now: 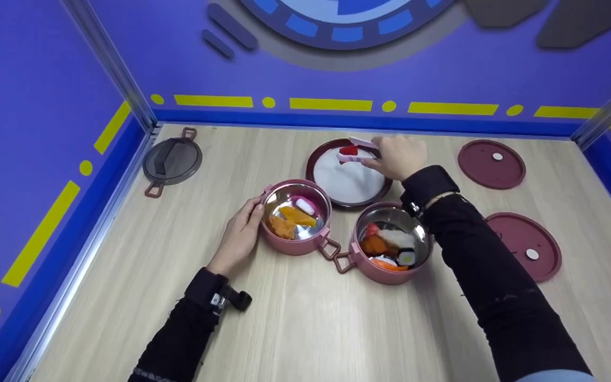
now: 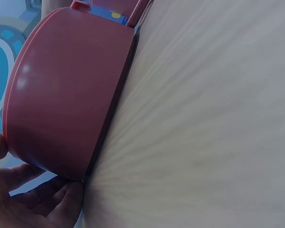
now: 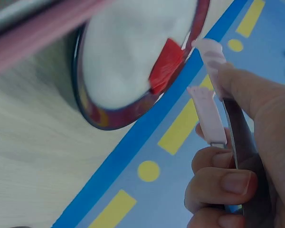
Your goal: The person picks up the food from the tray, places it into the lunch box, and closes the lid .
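Observation:
My right hand (image 1: 403,156) grips tongs (image 3: 211,116) with pale pink tips, held apart over the far side of a round plate (image 1: 337,180) with a white centre and dark red rim. A small red piece (image 3: 167,66) lies near the plate's rim, close to the tips. My left hand (image 1: 239,236) holds the side of the left pink pot (image 1: 292,246), thumb near its rim and fingers against its wall. Inside that pot are a yellow piece (image 1: 297,216), a crusty orange-brown piece (image 1: 282,227) and a white piece (image 1: 305,206).
Beside it stands a second pink pot (image 1: 385,276) with several toy foods, a sushi roll (image 1: 406,257) among them; the pots' handles nearly meet. Two dark red lids (image 1: 486,172) lie to the right, one partly behind my forearm. A grey lid (image 1: 175,159) lies far left. Blue walls enclose the table.

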The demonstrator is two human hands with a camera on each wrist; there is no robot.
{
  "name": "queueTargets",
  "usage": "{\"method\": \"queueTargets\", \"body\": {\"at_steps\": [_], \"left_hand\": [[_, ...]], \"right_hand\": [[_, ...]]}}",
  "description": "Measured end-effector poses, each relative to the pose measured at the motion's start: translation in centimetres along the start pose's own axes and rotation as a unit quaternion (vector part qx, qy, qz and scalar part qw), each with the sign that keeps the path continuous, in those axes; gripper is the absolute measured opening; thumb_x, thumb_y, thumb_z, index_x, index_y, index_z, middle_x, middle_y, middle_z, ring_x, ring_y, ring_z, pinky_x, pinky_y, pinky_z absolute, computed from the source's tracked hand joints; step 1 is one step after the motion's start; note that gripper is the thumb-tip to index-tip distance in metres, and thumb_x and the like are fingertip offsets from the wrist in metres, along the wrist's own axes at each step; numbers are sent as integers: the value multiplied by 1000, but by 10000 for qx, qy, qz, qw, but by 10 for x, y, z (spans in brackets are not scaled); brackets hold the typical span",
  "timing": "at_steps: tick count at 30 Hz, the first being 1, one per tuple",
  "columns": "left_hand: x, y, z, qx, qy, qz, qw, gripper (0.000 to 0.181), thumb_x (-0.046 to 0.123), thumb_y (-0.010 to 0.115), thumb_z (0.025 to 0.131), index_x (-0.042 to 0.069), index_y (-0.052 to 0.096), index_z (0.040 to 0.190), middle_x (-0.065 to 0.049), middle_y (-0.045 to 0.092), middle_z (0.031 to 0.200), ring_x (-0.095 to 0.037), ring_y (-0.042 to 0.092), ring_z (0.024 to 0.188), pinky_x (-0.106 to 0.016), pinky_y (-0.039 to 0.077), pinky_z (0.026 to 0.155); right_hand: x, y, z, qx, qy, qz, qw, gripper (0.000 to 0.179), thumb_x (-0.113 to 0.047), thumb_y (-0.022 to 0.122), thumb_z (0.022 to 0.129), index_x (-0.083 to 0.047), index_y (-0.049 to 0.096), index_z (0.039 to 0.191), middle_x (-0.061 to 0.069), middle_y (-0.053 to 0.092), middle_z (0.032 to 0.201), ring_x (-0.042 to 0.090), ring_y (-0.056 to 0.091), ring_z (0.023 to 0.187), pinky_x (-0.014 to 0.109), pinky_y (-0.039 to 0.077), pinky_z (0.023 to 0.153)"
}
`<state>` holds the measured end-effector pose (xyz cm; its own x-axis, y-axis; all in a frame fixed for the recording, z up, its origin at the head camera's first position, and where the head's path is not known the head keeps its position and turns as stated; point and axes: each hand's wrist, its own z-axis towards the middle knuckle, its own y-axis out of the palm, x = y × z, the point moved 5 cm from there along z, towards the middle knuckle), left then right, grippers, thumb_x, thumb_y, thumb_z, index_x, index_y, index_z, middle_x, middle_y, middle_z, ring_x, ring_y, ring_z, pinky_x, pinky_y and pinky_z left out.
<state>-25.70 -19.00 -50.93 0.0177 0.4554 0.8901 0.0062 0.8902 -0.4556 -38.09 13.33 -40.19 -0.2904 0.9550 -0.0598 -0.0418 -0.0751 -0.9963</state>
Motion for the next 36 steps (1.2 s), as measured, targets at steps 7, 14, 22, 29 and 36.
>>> {"method": "queueTargets", "body": {"at_steps": [7, 14, 22, 29, 36], "left_hand": [[-2, 0, 1, 29, 31, 25, 10000, 44, 35, 41, 114, 16, 55, 150, -8, 51, 160, -27, 42, 153, -47, 30, 129], [-1, 1, 0, 8, 87, 46, 10000, 44, 35, 41, 114, 15, 55, 151, -7, 51, 160, -25, 42, 153, -46, 31, 129], [-2, -1, 0, 25, 18, 29, 10000, 44, 35, 41, 114, 15, 56, 150, -8, 52, 159, -25, 42, 152, -45, 30, 129], [-3, -1, 0, 20, 28, 10, 10000, 43, 35, 41, 114, 16, 56, 149, -8, 52, 159, -26, 42, 153, -47, 30, 129], [-2, 0, 0, 9, 56, -52, 10000, 44, 35, 41, 114, 16, 56, 150, -7, 52, 160, -25, 42, 153, -45, 30, 129]], "right_hand": [[0, 11, 11, 23, 36, -92, 9999, 46, -49, 77, 92, -8, 71, 110, 19, 73, 96, 43, 70, 91, 57, 55, 72], [1, 19, 13, 369, -56, -122, 9992, 42, -44, 80, 91, -5, 71, 103, 21, 72, 88, 45, 69, 85, 57, 55, 69], [6, 22, 13, 78, 118, -243, 9996, 45, -48, 74, 95, -4, 73, 107, 24, 74, 96, 45, 70, 97, 56, 56, 77], [3, 18, 10, -8, 153, -232, 9996, 45, -49, 73, 96, -4, 73, 93, 21, 73, 91, 43, 70, 92, 57, 58, 73], [2, 8, 4, -118, 281, -215, 9993, 56, -55, 72, 95, -7, 58, 70, 17, 68, 81, 40, 67, 82, 57, 55, 69]]}}
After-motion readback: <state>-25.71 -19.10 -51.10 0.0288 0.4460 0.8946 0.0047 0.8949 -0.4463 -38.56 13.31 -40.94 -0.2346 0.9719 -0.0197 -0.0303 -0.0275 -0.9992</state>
